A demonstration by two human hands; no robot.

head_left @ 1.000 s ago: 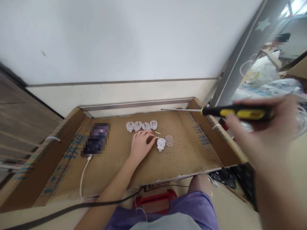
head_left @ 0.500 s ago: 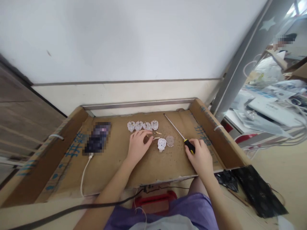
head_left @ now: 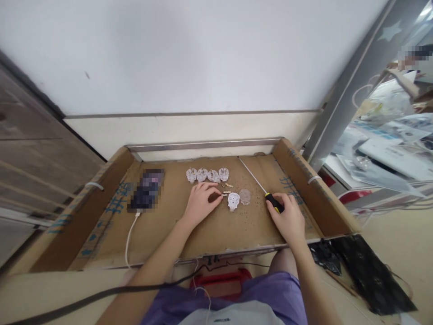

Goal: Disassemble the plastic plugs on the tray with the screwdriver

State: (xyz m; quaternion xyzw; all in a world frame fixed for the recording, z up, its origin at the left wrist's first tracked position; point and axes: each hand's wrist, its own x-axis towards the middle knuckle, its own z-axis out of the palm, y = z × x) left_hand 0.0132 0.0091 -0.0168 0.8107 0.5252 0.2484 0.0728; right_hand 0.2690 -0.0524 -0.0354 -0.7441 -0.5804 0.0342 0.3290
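My right hand [head_left: 287,217] is wrapped round the black and yellow handle of a screwdriver [head_left: 274,203], whose long shaft lies toward the back of the cardboard. Thumb and fingers of my left hand [head_left: 202,201] close on a small metal piece [head_left: 224,195], partly hidden by the fingertips. Just beyond it lie more small brass-coloured pieces [head_left: 229,185]. A white plug body [head_left: 233,201] sits between my hands, with a clear round plastic cover [head_left: 245,197] close on its right. Several clear plug parts with upright pins [head_left: 202,174] stand in a row behind my left hand.
A cardboard tray with raised side walls [head_left: 313,198] forms the work surface. At left lies a blurred phone [head_left: 146,190] with a white cable [head_left: 130,234]. Tiny dark bits are scattered near the screwdriver. A cluttered table [head_left: 389,158] stands at right.
My left fingertips have come together at a small metal piece beside the white plug body. My right hand stays on the screwdriver. The whole view has shifted slightly.
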